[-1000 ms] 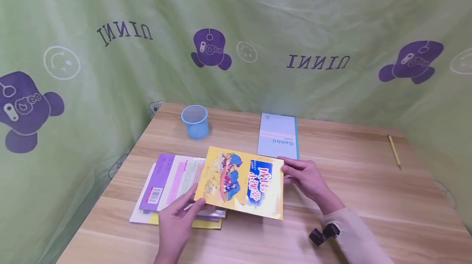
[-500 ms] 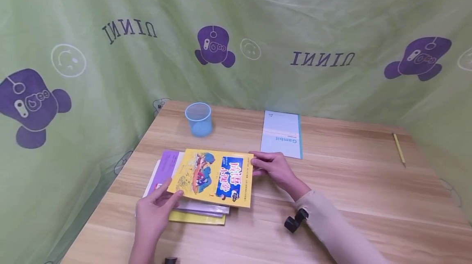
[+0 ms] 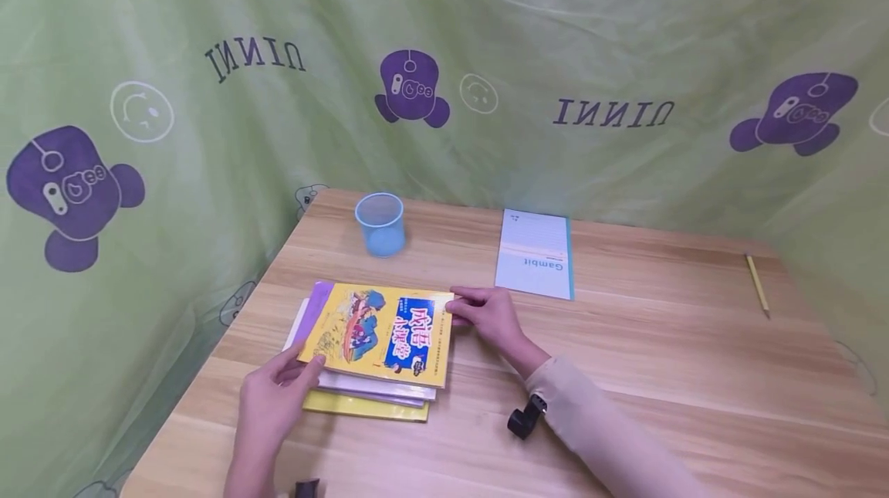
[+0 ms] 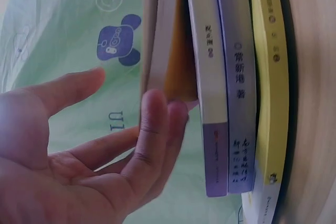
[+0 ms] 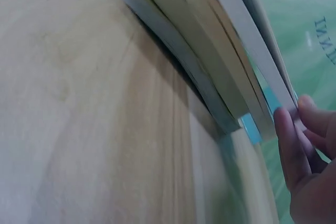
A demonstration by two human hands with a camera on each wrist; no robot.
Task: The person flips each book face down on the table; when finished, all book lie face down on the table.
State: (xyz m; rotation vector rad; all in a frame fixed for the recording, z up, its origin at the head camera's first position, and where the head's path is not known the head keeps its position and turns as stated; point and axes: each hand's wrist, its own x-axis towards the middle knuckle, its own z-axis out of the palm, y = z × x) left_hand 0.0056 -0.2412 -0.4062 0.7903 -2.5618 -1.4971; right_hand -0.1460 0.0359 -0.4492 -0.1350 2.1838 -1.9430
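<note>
A thin yellow picture-cover book (image 3: 350, 336) lies over a stack of books (image 3: 368, 410), overlapping most of it in the head view. My left hand (image 3: 272, 394) holds its near-left corner, fingertips under the edge; in the left wrist view the thumb stands off to the cover's side. With thumb and fingers my right hand (image 3: 489, 320) pinches the far-right corner. The left wrist view shows a gap between the yellow book's edge and a white-and-purple spine (image 4: 212, 77) below. A thicker yellow spine (image 4: 270, 77) sits lower in the stack.
Beyond the stack stands a blue see-through cup (image 3: 382, 228). A pale notepad (image 3: 535, 259) marked "Gambit" lies at the back, and a yellow pencil (image 3: 757, 286) at the far right. A green printed curtain (image 3: 514, 19) hangs around the wooden table (image 3: 625, 374).
Both hands have carried the yellow book leftward and lower, over the stack. It now covers most of the purple-and-white book that showed before. The head view has shifted slightly.
</note>
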